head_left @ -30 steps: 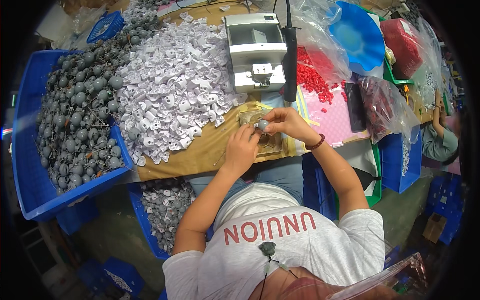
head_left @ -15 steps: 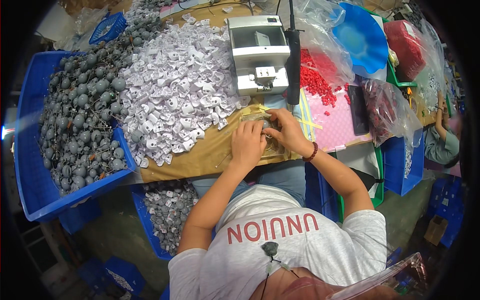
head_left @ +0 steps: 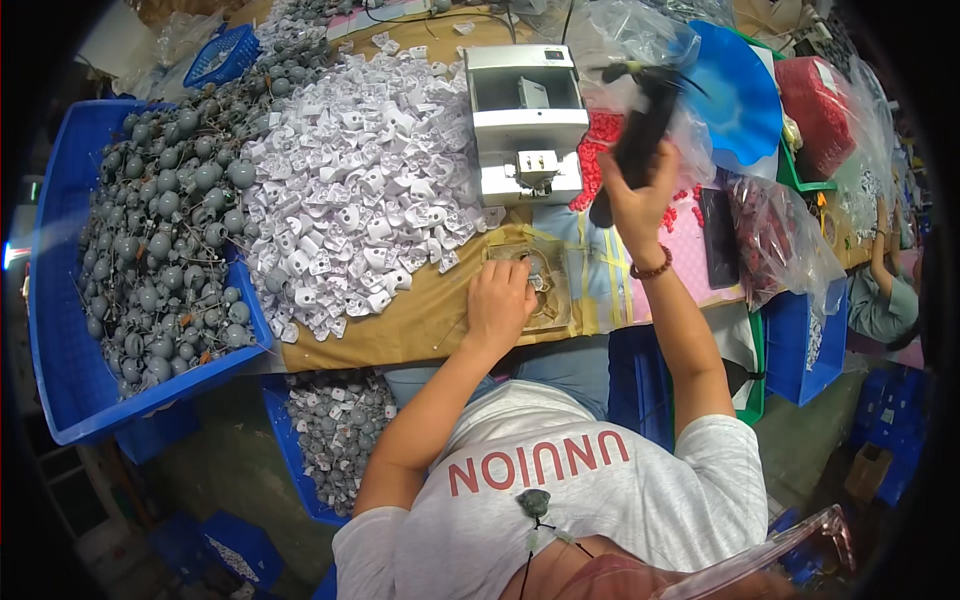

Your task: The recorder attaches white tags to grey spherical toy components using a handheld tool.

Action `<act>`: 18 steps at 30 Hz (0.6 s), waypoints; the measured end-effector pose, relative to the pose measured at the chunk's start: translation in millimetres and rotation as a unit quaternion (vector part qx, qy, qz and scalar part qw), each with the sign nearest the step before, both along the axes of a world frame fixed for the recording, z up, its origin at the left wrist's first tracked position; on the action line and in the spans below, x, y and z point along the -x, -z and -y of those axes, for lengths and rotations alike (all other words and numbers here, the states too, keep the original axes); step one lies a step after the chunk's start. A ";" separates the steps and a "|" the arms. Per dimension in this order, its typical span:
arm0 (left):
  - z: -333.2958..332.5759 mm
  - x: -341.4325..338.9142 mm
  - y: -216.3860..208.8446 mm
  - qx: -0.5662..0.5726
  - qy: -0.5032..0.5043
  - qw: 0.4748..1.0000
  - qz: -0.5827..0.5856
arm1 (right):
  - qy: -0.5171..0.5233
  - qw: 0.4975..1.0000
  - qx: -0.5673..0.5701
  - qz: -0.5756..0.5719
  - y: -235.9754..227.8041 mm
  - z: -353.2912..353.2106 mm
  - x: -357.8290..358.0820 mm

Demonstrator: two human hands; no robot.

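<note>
My right hand (head_left: 642, 205) is wrapped round a black electric screwdriver (head_left: 648, 125), which is tilted in the air to the right of the silver machine. The lower end of the screwdriver points down toward the left. On the table edge in front of me lies a clear, plate-like fixture (head_left: 560, 305) with a small grey rounded part (head_left: 536, 268) in it. My left hand (head_left: 499, 302) rests at the fixture's left side, its fingertips closed against that part. The exact grip of those fingers is partly hidden.
White plastic pieces (head_left: 370, 190) are heaped left of the silver machine (head_left: 528, 120). Farther left, a blue bin (head_left: 60, 300) holds grey balls with wires. Red pieces (head_left: 597, 150), a dark phone-like slab (head_left: 718, 238) and a blue wavy-edged dish (head_left: 722, 95) lie right. Another person works far right.
My right hand has left the fixture, moved up and right, and taken hold of the screwdriver, which hung upright before and is now tilted. My left hand has stayed at the fixture.
</note>
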State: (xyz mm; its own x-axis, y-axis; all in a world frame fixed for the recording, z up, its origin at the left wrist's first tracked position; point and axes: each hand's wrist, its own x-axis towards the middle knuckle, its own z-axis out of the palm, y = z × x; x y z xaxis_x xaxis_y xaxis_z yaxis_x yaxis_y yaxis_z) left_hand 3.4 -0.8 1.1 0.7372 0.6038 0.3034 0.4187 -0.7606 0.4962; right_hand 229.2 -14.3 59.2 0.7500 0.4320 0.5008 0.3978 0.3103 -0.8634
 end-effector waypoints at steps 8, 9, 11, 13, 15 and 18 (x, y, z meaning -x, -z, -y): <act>0.7 0.2 2.3 0.014 0.005 1.000 0.017 | -0.189 0.982 0.003 -0.010 -67.5 -42.5 12.2; 1.0 -0.4 3.7 0.008 0.002 1.000 0.020 | -0.196 0.980 -0.003 0.017 -64.7 -50.1 11.6; 1.3 -0.2 4.3 0.002 -0.001 1.000 0.021 | -0.184 0.982 0.020 0.030 -57.3 -65.7 10.5; 0.6 0.8 3.0 0.007 0.000 1.000 0.017 | -0.195 0.980 0.028 0.019 -54.6 -75.6 11.2; -0.1 2.1 2.7 0.016 0.002 1.000 0.010 | -0.175 0.983 0.052 -0.025 -50.7 -84.0 13.8; 0.1 2.6 3.8 0.021 0.001 1.000 0.014 | -0.209 0.973 0.078 -0.066 -48.7 -79.1 18.4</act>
State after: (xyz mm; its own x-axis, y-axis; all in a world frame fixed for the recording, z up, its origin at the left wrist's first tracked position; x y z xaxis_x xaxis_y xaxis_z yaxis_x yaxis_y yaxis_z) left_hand 0.8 -0.9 -2.7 0.7302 0.6149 0.2979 0.4028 -0.7396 0.5393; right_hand 210.8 64.8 107.9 0.5460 0.7757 0.3165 0.1477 0.2828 -0.9478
